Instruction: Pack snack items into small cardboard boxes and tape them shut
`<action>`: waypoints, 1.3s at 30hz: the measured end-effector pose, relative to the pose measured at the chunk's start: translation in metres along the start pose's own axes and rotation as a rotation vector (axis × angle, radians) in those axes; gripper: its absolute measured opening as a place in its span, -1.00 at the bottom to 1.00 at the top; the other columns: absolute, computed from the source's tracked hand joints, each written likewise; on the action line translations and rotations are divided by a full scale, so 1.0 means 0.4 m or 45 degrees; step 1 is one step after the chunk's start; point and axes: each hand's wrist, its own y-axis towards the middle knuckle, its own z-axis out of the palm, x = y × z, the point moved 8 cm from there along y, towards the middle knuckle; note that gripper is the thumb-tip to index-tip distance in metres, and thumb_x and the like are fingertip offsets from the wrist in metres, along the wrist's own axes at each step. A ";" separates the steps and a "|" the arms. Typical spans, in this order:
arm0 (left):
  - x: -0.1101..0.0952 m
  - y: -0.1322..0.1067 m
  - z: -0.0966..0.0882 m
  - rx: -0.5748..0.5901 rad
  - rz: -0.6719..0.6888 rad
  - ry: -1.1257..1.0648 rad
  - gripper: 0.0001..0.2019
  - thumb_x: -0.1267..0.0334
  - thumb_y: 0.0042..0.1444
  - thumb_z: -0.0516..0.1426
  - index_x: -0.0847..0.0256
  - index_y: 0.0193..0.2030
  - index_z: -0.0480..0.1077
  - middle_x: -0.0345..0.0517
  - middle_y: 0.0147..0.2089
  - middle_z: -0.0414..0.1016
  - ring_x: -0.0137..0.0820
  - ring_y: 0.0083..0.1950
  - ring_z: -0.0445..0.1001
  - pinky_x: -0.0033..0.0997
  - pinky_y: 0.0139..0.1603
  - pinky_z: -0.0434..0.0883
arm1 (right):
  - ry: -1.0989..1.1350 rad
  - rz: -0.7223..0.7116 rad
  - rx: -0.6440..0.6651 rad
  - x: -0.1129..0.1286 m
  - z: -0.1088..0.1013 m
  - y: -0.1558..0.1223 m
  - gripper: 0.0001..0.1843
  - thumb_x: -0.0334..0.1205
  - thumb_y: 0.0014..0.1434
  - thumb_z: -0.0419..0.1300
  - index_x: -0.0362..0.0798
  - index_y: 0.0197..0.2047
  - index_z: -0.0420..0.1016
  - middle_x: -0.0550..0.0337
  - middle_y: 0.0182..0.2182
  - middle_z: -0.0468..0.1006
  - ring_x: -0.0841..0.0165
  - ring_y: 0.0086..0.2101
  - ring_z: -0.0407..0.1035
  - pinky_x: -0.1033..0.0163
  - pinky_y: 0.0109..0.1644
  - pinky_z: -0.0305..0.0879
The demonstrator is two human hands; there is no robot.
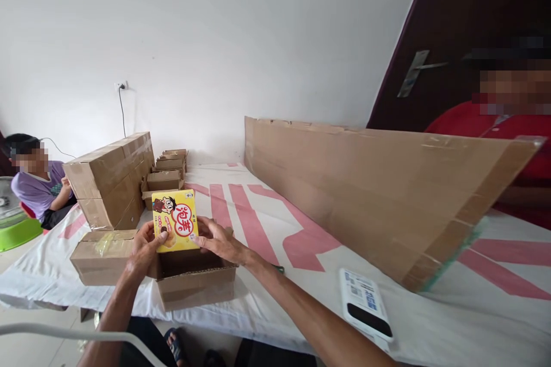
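Note:
Both my hands hold a small yellow snack box (176, 219) with a cartoon face and red lettering, upright just above an open brown cardboard carton (196, 282). My left hand (146, 249) pinches its lower left corner, thumb on the front. My right hand (219, 241) steadies the lower right edge with fingers stretched along it. The carton sits at the near edge of a table covered in a white cloth with pink stripes (275, 229).
A closed taped carton (103, 255) lies left of the open one. Stacked cartons (109, 178) and small open cartons (166, 175) stand behind. A long cardboard board (370, 183) runs along the right. A white device (365, 304) lies near it. One person sits far left, another at right.

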 end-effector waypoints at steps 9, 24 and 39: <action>-0.065 0.007 -0.064 -0.094 0.009 0.099 -0.16 -0.12 -0.18 0.57 0.21 0.19 0.46 0.08 0.00 0.75 -0.07 -0.07 0.75 -0.30 -0.23 0.62 | 0.043 0.000 0.042 0.014 -0.023 0.004 -0.14 0.16 0.16 0.44 0.11 0.44 0.36 0.02 0.20 0.62 0.11 0.09 0.54 0.22 -0.22 0.58; -0.074 0.025 -0.066 -0.129 0.077 0.227 -0.27 -0.14 -0.15 0.55 0.24 0.06 0.48 0.05 -0.03 0.72 -0.13 -0.08 0.70 -0.28 -0.21 0.64 | 0.047 -0.282 -0.204 0.093 -0.002 0.046 -0.17 0.29 0.32 0.24 0.18 0.53 0.20 0.01 0.26 0.58 0.03 0.23 0.49 -0.09 0.23 0.56; 0.029 0.222 -0.087 0.164 -0.224 0.600 -0.39 -0.07 -0.35 0.58 0.24 -0.24 0.54 -0.12 -0.34 0.61 -0.35 -0.41 0.53 -0.43 -0.47 0.46 | -0.165 0.049 -0.279 -0.055 -0.077 0.220 -0.28 0.23 0.31 0.21 0.06 0.41 0.37 0.01 0.09 0.69 0.10 -0.01 0.59 0.10 -0.12 0.60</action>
